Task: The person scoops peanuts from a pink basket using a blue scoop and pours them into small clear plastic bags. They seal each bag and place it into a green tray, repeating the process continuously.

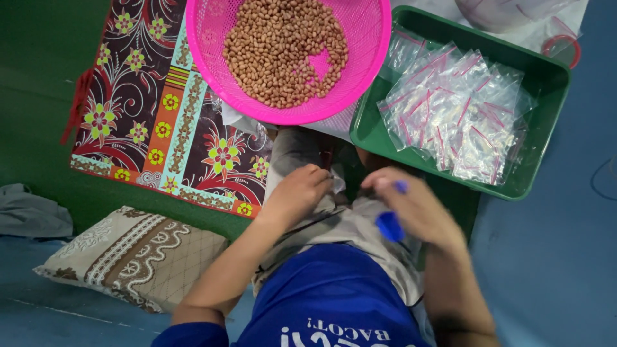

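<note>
Pink basket (212, 38) of peanuts (283, 51) sat at top centre; green tray (546, 83) of clear zip bags (459, 112) at upper right; patterned cushion (135, 254) at lower left. Left hand (299, 193), mid-frame, was curled over a small clear bag (337, 185). Right hand (414, 205), blurred, was closed around a blue scoop (389, 226) over the lap.

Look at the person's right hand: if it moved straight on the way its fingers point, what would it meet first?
Probably the left hand, near a clear bag: the right hand, holding a blue scoop, points that way. Depth is unclear.

The right hand (411, 205) is motion-blurred around a small blue thing (389, 226) too smeared to identify.
</note>
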